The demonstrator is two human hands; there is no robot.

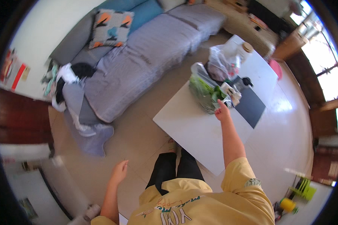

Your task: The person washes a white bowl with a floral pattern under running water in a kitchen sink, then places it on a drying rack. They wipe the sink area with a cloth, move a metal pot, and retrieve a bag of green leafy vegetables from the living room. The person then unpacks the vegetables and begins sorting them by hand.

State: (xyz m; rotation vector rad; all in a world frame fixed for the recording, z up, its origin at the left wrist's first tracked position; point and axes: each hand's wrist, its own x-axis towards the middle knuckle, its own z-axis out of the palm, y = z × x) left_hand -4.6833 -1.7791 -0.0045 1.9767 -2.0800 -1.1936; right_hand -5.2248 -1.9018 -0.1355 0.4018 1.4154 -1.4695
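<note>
A clear plastic bag of leafy greens (203, 89) lies on the white table (193, 123) ahead of me. My right hand (222, 111) reaches over the tabletop to the near right edge of this bag, its fingers closed at the plastic beside the dark green leaves. Off to the left, away from the table, my left hand (119, 171) hangs over the floor with loosely bent fingers and nothing seen in it. Touching the greens on the right is a crumpled white item (231, 93) whose kind I cannot make out.
Behind the greens stand another filled plastic bag (219, 65) and a jar with a tan lid (245, 50). A dark grey panel (251, 107) covers the table's right part. A grey-covered sofa (139, 71) runs along the left, with clothes (69, 77) on its near end.
</note>
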